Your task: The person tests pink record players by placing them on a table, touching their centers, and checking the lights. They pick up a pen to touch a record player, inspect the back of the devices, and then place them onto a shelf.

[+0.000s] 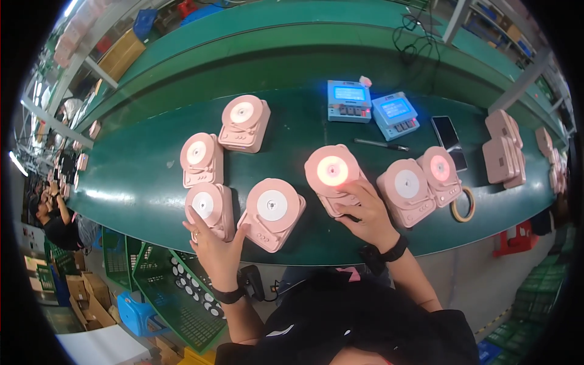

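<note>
Green desk (292,131), glossy top, spans most of frame L to R. On it: 4 pink turntable-shaped units (197,153) L of ctr, 1 same-type unit (332,171) mid-frame, 2 more units (407,184) R of that. Upper R of ctr: 2 blue boxes (349,101) w/ lit screens, blk pen (381,145) just below, dark phone (449,141) to R. Tan ring (472,204) nr R pair; stacked pink cases (502,155) far R.

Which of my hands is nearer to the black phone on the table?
Right. Your right hand is on the pink turntable with the brightest disc, nearer you and left of the phone; your left hand is farther left, at another pink turntable.
</note>
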A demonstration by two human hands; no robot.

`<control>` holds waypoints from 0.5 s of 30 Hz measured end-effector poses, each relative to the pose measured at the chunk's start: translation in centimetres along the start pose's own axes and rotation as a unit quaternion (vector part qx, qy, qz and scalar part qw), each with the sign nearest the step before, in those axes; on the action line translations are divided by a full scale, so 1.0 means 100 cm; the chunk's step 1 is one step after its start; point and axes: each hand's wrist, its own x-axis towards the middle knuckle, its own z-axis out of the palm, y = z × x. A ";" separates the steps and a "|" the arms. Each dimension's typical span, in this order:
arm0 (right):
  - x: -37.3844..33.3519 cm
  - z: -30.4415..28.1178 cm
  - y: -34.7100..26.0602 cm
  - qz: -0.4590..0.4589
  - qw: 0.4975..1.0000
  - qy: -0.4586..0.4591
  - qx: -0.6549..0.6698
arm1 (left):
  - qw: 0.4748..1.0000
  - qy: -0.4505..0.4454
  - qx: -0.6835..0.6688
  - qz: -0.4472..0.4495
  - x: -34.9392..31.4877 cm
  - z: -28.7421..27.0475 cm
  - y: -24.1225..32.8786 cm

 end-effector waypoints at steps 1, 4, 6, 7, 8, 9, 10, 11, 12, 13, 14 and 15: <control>0.000 0.000 0.001 -0.002 1.000 0.001 0.002 | 1.000 -0.016 0.002 -0.009 0.002 -0.001 0.001; -0.003 -0.002 0.002 0.001 1.000 0.005 0.008 | 0.999 -0.029 -0.017 0.002 0.005 -0.004 0.001; -0.007 -0.004 0.006 0.004 1.000 0.004 0.026 | 0.998 -0.020 -0.061 0.025 0.006 0.000 0.001; -0.007 -0.004 0.007 0.020 1.000 0.019 0.004 | 0.996 -0.033 -0.072 0.052 0.006 0.001 0.001; -0.006 -0.001 0.006 0.003 0.999 0.015 0.028 | 0.996 -0.026 -0.075 0.037 0.004 -0.003 -0.001; -0.006 0.001 0.005 -0.014 0.999 0.013 0.050 | 0.996 -0.020 -0.079 0.023 0.003 -0.004 -0.005; -0.006 0.004 0.005 -0.003 0.999 0.025 0.036 | 0.995 -0.028 -0.085 0.042 0.003 -0.002 -0.011; -0.007 0.005 0.006 -0.008 0.999 0.021 0.046 | 0.996 -0.027 -0.071 0.042 0.004 0.001 -0.015; -0.008 0.006 0.006 -0.015 0.998 0.015 0.060 | 0.997 -0.023 -0.057 0.039 0.006 0.002 -0.018; -0.010 0.005 0.007 -0.007 0.998 0.025 0.049 | 0.998 -0.017 -0.040 0.034 0.009 0.006 -0.019; -0.010 0.007 0.006 -0.005 0.999 0.020 0.044 | 0.998 -0.019 -0.043 0.044 0.010 0.007 -0.018; -0.011 0.008 0.005 -0.003 0.999 0.015 0.042 | 0.999 -0.017 -0.034 0.039 0.010 0.008 -0.016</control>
